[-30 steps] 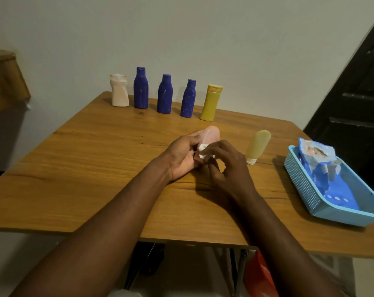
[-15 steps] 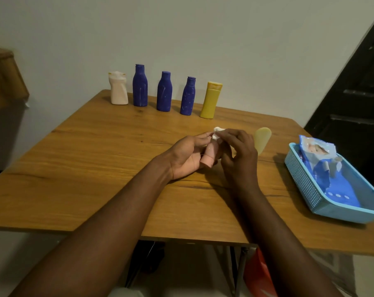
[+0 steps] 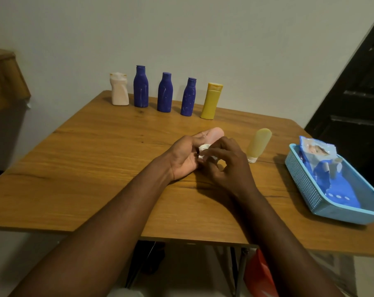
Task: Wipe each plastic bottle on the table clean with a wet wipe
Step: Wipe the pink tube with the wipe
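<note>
We have swung the pink bottle (image 3: pixel 216 133) back so its rounded end points up-frame at centre, our left hand (image 3: pixel 184 157) gripping it low over the surface (image 3: pixel 96 157) and our right hand (image 3: pixel 229 166) now pinching the wet wipe (image 3: pixel 203 151) at its near end, so both ends look covered.

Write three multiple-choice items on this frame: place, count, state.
1. The wipes pack lies: A) in the blue basket B) on a chair C) on the floor
2. Dark blue bottles in the back row: A) two B) three C) five
3. The pink tube is: A) standing alone B) held in the left hand C) lying in the basket

1A: it sits inside the basket.
2B: three stand between the cream bottle and the yellow bottle.
3B: that hand grips it; the right hand holds the wipe to it.
</note>
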A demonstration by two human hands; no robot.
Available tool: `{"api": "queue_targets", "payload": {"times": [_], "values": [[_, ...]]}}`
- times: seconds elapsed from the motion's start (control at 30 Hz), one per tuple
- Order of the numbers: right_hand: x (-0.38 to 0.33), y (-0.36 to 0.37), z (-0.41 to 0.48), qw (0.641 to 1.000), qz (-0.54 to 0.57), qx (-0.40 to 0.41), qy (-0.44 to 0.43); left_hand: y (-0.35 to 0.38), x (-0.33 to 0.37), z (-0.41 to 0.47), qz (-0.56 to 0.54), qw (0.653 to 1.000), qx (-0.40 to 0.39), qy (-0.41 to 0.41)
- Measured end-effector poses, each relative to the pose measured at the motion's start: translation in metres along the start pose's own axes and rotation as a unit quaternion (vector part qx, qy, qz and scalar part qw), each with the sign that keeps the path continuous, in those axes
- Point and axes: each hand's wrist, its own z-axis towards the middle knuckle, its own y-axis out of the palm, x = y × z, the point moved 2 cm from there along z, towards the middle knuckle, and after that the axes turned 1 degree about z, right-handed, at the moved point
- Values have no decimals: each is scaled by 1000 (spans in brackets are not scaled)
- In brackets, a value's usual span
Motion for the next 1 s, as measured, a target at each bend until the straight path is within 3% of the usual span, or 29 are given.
{"api": "queue_targets", "payload": {"times": [0.17, 0.57, 0.67, 0.87, 1.0], "values": [[3, -1, 1, 998, -29, 51, 9, -1, 0, 4, 23, 1000, 1, -7], [15, -11, 3, 975, 5, 184, 124, 3, -5, 3, 13, 999, -37, -14], [12, -9, 2, 981, 23, 158, 108, 5, -4, 3, -15, 999, -33, -6], [-5, 0, -1, 998, 51, 24, 7, 3, 1, 1, -46, 998, -28, 15], [-5, -1, 0, 998, 19, 53, -1, 2, 1, 2, -53, 998, -27, 13]]}}
